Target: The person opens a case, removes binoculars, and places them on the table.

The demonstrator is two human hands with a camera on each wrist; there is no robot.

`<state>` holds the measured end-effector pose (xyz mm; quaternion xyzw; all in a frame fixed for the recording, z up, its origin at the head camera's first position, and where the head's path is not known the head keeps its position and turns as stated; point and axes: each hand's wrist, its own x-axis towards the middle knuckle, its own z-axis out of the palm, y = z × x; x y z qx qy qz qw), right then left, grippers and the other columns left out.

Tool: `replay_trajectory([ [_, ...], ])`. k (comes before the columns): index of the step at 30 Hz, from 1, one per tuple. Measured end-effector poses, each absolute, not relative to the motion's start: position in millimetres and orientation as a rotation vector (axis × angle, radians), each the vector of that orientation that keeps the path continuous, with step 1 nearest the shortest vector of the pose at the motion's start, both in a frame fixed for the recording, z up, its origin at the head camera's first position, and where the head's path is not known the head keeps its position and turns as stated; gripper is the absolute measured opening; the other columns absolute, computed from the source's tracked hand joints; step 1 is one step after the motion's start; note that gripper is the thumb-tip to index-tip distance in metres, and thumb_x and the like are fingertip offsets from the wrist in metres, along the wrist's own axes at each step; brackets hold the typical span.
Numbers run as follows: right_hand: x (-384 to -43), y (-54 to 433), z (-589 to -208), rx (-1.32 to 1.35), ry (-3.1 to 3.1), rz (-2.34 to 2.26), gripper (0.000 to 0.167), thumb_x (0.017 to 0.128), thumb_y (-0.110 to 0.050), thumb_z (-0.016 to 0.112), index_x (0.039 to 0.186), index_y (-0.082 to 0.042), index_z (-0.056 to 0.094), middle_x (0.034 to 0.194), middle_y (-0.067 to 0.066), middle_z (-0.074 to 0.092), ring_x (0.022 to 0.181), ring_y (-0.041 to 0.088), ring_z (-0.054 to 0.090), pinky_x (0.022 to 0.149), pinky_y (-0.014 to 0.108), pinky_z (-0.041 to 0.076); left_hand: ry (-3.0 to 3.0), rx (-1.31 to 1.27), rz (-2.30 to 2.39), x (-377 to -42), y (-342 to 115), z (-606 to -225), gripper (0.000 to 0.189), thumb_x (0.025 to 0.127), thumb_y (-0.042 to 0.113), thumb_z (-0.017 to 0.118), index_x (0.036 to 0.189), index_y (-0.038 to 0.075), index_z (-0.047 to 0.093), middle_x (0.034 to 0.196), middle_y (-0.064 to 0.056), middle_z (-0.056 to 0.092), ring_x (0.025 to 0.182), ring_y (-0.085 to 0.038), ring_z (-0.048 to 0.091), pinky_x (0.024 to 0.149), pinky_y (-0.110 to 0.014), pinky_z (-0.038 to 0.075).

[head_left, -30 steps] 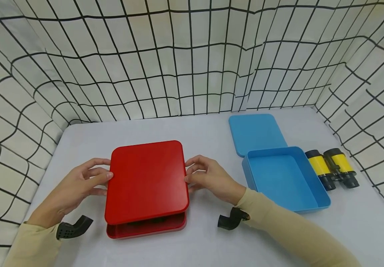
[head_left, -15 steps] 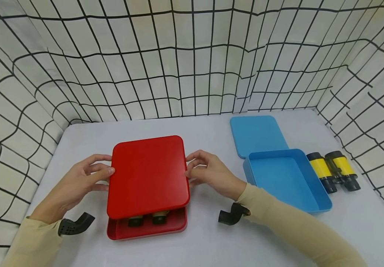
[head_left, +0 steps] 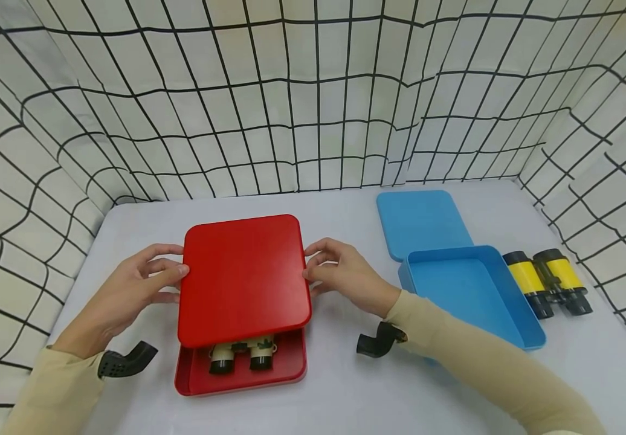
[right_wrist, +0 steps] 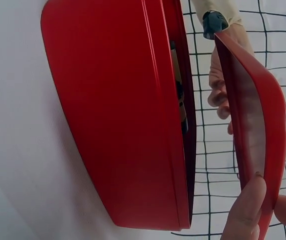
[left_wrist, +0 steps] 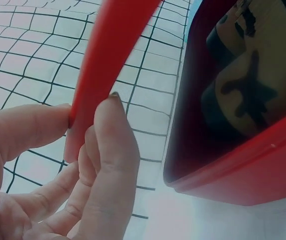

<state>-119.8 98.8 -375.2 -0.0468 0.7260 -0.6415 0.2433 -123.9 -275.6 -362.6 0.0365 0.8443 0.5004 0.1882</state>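
A square red lid [head_left: 245, 278] is held up over a red box [head_left: 188, 377], tilted and set back from the box's near side. My left hand [head_left: 141, 290] pinches the lid's left edge between thumb and fingers. On the opposite edge, my right hand [head_left: 348, 275] pinches it the same way. In both wrist views a gap shows between lid and box rim. Camouflage binoculars [head_left: 241, 353] lie inside the box, their far part hidden under the lid; the left wrist view shows their patterned barrels [left_wrist: 248, 90].
To the right stands an open blue box [head_left: 471, 290], with a blue lid [head_left: 424, 223] lying behind it. Yellow and black binoculars [head_left: 547, 283] lie against its right side. A black wire grid [head_left: 302, 121] backs the white table [head_left: 340, 380].
Both hands have lifted the red lid and shifted it back, away from the person. The box's near part and the camouflage binoculars have come into view.
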Motion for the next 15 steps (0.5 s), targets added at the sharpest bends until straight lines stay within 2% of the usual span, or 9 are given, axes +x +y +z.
replay_trajectory([
  [15, -134.9, 97.1, -372.2, -0.113, 2.003, -1.757, 0.039, 0.095, -0.018, 0.067, 0.132, -0.012, 0.055, 0.117, 0.014, 0.065, 0.101, 0.025, 0.072, 0.086, 0.039, 0.064, 2.425, 0.118, 1.381, -137.7, -273.6, -351.7, 0.062, 0.106, 0.036, 0.058, 0.156, 0.008, 0.033, 0.11, 0.013, 0.066, 0.092, -0.01, 0.073, 0.08, -0.026, 0.063],
])
